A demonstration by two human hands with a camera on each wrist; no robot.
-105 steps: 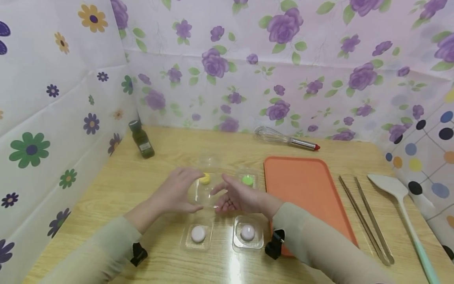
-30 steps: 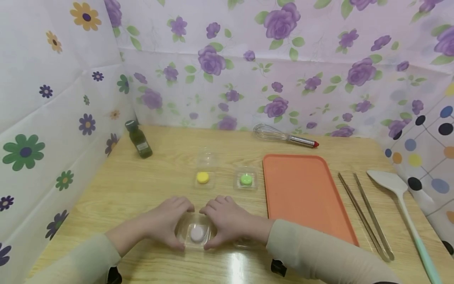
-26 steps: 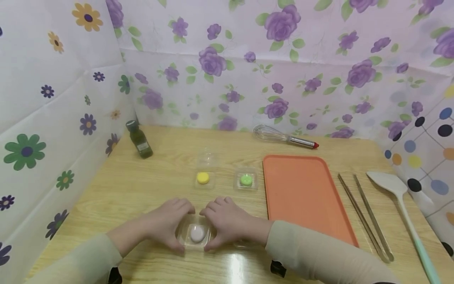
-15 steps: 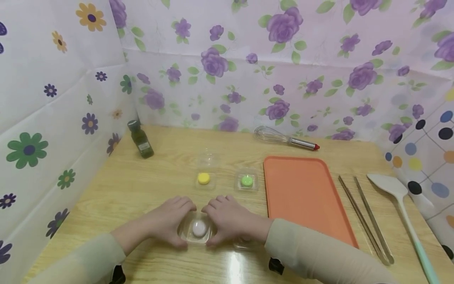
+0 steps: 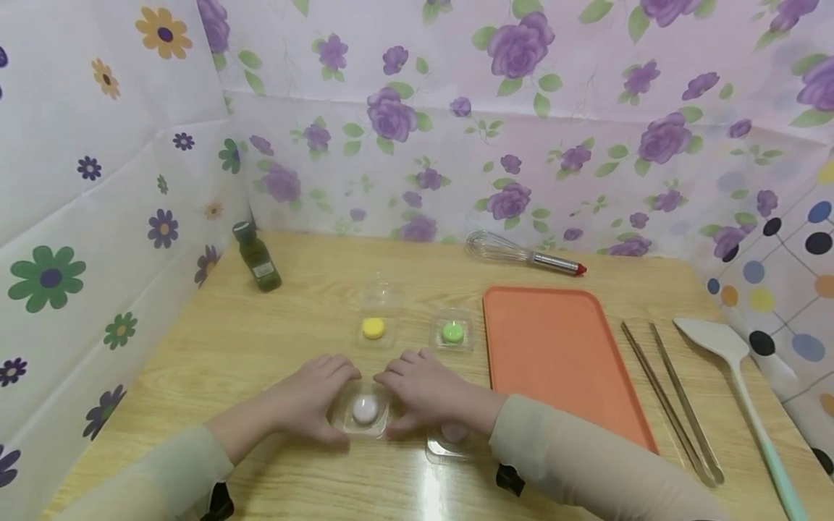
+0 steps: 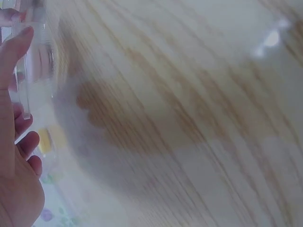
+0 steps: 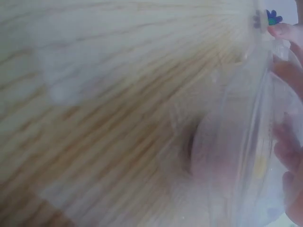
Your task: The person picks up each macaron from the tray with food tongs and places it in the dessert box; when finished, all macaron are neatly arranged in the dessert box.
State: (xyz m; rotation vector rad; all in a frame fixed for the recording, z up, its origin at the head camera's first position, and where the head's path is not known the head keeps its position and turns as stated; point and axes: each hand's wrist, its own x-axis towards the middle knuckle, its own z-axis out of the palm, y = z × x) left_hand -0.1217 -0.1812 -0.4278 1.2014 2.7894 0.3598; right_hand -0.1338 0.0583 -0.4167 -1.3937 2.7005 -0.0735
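Note:
My left hand point(image 5: 309, 401) and right hand point(image 5: 423, 391) grip a small clear plastic box point(image 5: 352, 434) from its two sides, fingers behind and thumbs in front. Inside sits a pale lilac macaron point(image 5: 365, 409). In the left wrist view, fingertips and thumb of the left hand point(image 6: 16, 175) meet the box edge at the left border. A second clear box point(image 5: 441, 452) with a similar macaron point(image 5: 454, 432) stands partly hidden under my right wrist. Farther back, a yellow macaron point(image 5: 373, 328) lies in a box with its lid point(image 5: 382, 293) folded open, beside a boxed green macaron point(image 5: 452, 332).
An orange tray point(image 5: 554, 347) lies to the right. Beyond it are metal tongs point(image 5: 671, 398) and a spatula point(image 5: 733, 354) with a pale green handle. A whisk point(image 5: 521, 253) lies at the back, and a dark green bottle point(image 5: 257, 257) at the back left.
Both hands have come nearer from around the yellow macaron's box and taken hold of the lilac macaron's box. Since a second ago, that box has shifted slightly away from me.

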